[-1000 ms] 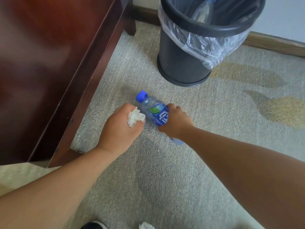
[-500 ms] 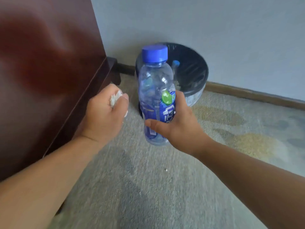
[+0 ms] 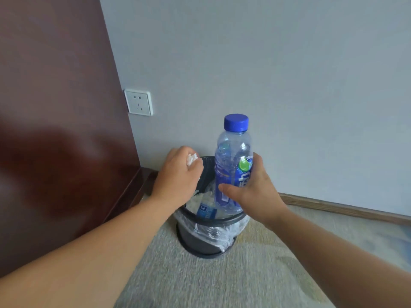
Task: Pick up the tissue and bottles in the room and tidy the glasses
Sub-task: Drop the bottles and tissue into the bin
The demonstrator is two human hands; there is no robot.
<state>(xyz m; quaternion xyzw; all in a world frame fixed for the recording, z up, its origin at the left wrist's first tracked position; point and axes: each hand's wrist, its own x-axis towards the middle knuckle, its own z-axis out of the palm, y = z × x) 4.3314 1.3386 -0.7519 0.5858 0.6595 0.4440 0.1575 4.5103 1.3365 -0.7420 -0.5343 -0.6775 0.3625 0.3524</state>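
- A black round plastic waste bin [image 3: 189, 238], lined with a clear plastic bag [image 3: 213, 235], stood on the grey carpet [image 3: 211, 281] at the foot of the far wall, just right of a dark reddish wooden cabinet [image 3: 55, 130].
- Inside the bin lay a discarded clear bottle with a blue label [image 3: 206, 211], resting on the crumpled liner.
- The left hand [image 3: 178, 176], held over the bin's far-left rim, was curled into a fist around a crumpled white tissue [image 3: 192, 160], part of which showed at the knuckles.
- The right hand [image 3: 253, 192] gripped an upright clear plastic bottle with a blue cap [image 3: 231, 156] above the bin's mouth. The thumb lay across the near side and the fingers wrapped round the label.
- A white wall socket [image 3: 139, 105] sat on the wall, above and left of the hands.
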